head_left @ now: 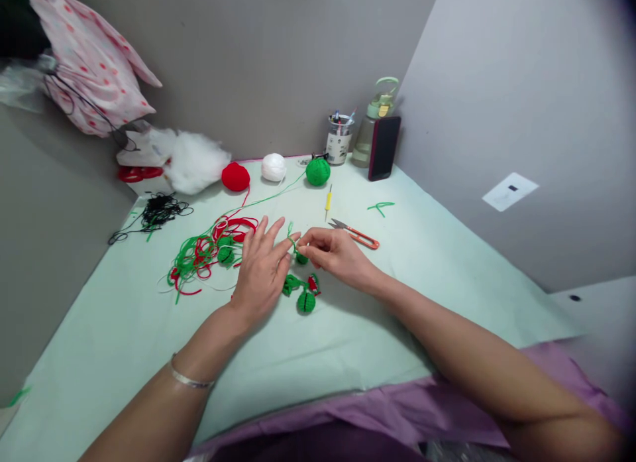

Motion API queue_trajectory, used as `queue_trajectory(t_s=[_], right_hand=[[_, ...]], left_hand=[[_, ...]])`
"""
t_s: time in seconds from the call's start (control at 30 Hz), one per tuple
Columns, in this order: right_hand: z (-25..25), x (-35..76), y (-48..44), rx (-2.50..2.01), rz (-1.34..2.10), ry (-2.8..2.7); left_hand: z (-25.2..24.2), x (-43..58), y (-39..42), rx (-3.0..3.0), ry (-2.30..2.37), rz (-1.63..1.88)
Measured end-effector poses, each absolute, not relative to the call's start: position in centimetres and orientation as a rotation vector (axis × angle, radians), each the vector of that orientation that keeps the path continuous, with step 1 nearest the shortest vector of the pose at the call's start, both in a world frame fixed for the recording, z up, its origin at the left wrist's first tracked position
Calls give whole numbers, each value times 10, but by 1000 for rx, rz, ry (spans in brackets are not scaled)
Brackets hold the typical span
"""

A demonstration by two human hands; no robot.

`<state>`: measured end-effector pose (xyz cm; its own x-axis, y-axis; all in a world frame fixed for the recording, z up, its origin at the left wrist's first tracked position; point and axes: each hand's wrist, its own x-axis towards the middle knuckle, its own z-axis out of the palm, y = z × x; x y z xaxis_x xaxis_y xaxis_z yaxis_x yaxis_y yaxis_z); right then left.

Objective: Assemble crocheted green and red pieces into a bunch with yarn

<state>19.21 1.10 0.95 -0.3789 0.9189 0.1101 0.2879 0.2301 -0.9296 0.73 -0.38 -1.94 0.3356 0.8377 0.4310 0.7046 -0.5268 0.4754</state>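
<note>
Over the table's middle, my left hand (262, 266) has its fingers stretched out and spread, palm down, the index finger touching a loop of green yarn (291, 231). My right hand (334, 251) is closed in a pinch on that green yarn, beside the left index fingertip. Under the pinch sits a small green crocheted ball (301, 258), partly hidden by the fingers. Just nearer to me lies a crocheted piece (306, 301), with a green ball, a dark line across it and red-and-white parts. Orange-handled thread snips (360, 236) lie right behind my right hand.
Left of my hands is a tangle of green, red and white yarn (196, 256). Behind stand red (235, 177), white (273, 167) and green yarn balls (318, 172). A yellow-handled crochet hook (328, 202), phone (384, 148), bottle (365, 140) and pen cup (338, 144) are further right.
</note>
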Motion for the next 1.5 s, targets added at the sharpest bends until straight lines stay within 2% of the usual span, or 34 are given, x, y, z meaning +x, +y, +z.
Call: queue_trajectory(t_s=[0.17, 0.47, 0.83, 1.37, 1.5], right_hand=[[6, 192, 8, -1183, 883, -1924], [6, 189, 4, -1226, 701, -2037], [5, 188, 2, -1220, 604, -2083], [-1, 180, -3, -1250, 59, -2310], [1, 181, -3, -1305, 180, -2265]], left_hand=[[-15, 4, 0, 1874, 1382, 1186], [-18, 3, 2, 1408, 1248, 1172], [-12, 9, -1, 1155, 1178, 1205], [-13, 12, -1, 979, 1103, 1216], [-13, 12, -1, 980, 1120, 1209]])
